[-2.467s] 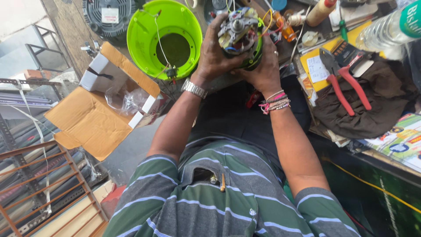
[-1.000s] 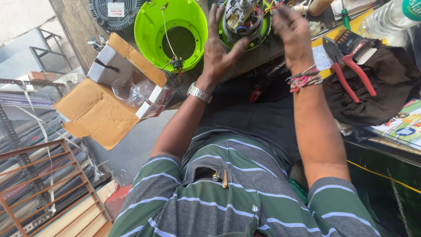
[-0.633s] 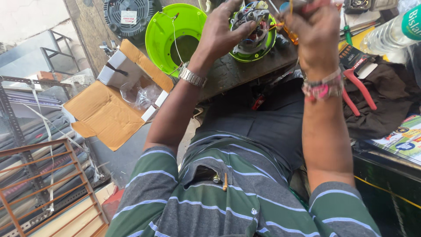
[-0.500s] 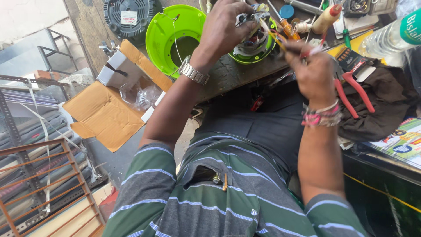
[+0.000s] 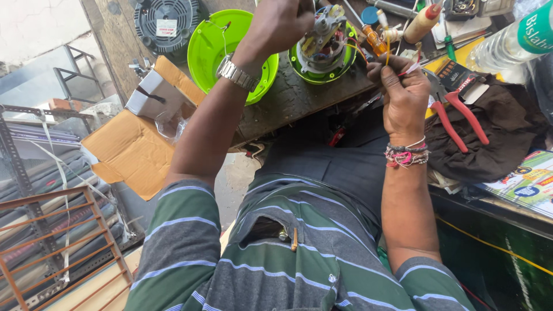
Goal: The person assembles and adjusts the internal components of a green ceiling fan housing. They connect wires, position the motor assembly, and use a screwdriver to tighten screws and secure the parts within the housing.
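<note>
A small electric motor [image 5: 324,35] sits in a lime green round housing [image 5: 345,60] on the dark wooden workbench [image 5: 291,101]. My left hand [image 5: 277,23], with a metal watch on the wrist, grips the top of the motor. Coloured wires [image 5: 397,63] run from the motor to the right. My right hand [image 5: 403,95], with thread bands at the wrist, pinches those wires just right of the housing.
A second green housing half [image 5: 216,49] lies to the left, a black fan grille [image 5: 166,23] behind it. Red-handled pliers [image 5: 458,115] rest on a dark cloth [image 5: 507,138]. A plastic bottle [image 5: 512,43], a screwdriver and an open cardboard box [image 5: 135,144] are nearby.
Both hands lifted off the motor and opened, then came back. My left hand now grips the motor top and my right hand has dropped to the wires at its right.
</note>
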